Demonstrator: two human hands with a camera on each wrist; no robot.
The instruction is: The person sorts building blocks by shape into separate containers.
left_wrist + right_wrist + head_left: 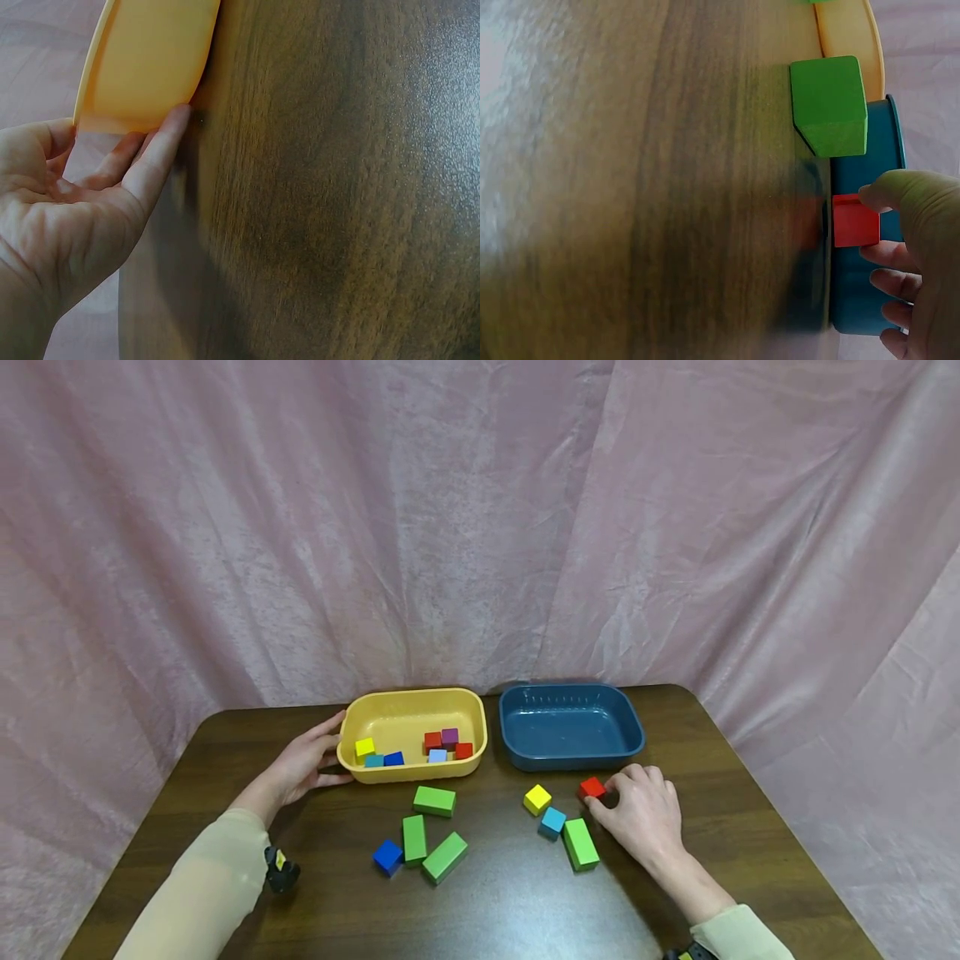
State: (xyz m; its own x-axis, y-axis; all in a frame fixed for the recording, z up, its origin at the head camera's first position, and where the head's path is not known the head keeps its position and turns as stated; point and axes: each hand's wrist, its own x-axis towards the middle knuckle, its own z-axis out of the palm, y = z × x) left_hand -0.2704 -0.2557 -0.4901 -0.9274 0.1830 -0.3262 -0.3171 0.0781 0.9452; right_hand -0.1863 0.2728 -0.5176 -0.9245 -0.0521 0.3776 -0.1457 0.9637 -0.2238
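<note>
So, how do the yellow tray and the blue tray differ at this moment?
Contents: the yellow tray holds several small coloured blocks, while none shows inside the blue tray.
Hands: the left hand touches one end of the yellow tray; in front of the blue tray, the right hand pinches a red block.
Shared: both are open-topped with rounded corners and stand on the table near the curtain.

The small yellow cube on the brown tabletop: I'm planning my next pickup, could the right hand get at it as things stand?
Probably not straight away: the right hand pinches a small red cube. Otherwise the way looks free; the yellow cube lies nearby, nothing over it.
</note>
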